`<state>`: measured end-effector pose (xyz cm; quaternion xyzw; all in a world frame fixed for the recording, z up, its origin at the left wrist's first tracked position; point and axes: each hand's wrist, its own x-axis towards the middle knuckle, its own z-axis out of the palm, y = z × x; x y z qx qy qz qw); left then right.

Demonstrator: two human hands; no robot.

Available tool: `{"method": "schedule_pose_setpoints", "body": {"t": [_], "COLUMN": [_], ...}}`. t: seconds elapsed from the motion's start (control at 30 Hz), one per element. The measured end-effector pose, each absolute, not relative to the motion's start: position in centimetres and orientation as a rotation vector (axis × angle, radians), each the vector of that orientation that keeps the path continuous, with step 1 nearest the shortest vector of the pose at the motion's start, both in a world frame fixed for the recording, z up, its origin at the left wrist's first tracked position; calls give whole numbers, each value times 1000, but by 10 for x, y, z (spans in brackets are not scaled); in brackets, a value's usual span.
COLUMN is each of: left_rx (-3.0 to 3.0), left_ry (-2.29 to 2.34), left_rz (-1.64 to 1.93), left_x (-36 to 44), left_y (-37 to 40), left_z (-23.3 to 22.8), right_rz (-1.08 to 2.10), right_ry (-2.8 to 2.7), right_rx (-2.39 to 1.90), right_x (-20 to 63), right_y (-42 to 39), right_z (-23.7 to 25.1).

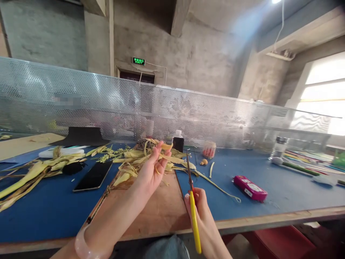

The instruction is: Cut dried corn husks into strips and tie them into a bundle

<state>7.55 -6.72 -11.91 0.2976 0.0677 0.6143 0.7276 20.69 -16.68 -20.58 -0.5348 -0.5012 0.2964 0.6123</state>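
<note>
My left hand (pixel 155 167), palm turned up and fingers curled, holds a pale yellow strip of dried corn husk (pixel 167 146) near its fingertips. Behind and below it lies a loose heap of dried corn husks (pixel 128 169), partly hidden by the hand. In my right hand (pixel 201 208) is a pair of scissors (pixel 195 223) with yellow handles and a bit of red near the pivot. Their blades point up and away from me, to the right of the husk strip and apparently apart from it. A brown wooden board (pixel 151 208) lies under my left forearm.
On the blue table are a black phone (pixel 93 176), more husks (pixel 32 176), a magenta box (pixel 250 187), a clear jar with red contents (pixel 209 149) and a dark bottle (pixel 178 142). A glass flask (pixel 279 145) stands right. A perforated metal screen (pixel 167 108) runs behind.
</note>
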Motion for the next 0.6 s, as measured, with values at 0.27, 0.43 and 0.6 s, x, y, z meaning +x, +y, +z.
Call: {"method": "schedule_pose_setpoints", "body": {"t": [0.27,0.43,0.6], "left_rx": [676,691,745], "left_ry": [96,102,111], "left_rz": [1343,1341,1326], "left_x": [88,91,95], "left_y": [-95,-105,-113], "left_z": [-105,-101,-103], "right_rz": [822,829,826], "right_ry": [-1124,-1058,-1042], "right_rx": [-1146,-1136,-1139], "right_x": [196,193,194], "right_y": [-178,-182,-182], "right_z": [-210,-206,-200]}}
